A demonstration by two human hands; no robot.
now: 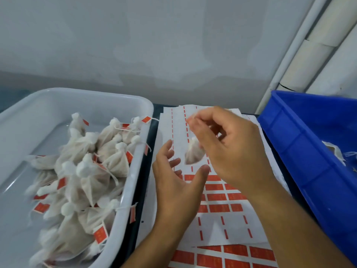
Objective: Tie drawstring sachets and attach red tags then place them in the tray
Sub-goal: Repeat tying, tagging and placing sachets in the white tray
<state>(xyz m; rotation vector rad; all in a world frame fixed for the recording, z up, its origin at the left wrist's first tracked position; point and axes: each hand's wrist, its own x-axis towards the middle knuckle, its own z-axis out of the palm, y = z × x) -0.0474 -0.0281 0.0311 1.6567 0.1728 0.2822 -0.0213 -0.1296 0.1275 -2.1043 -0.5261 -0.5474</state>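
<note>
Head view shows the right hand (pixel 228 144) pinching what seems, through blur, the drawstring of a light, soft sachet (pixel 194 152) dangling over the tag sheet (pixel 218 198), best held at its neck, left hand (pixel 173 176) open-fingered beneath.

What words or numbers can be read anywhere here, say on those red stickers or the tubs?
None can be read.
Red stickers on the white sheets: faint marks, too blurred to read.
Red tags on the tied pouches in the grey tray: faint print, too small to read.
Blue bin, wall and the pouch hanging from the right hand: no text seen.
</note>
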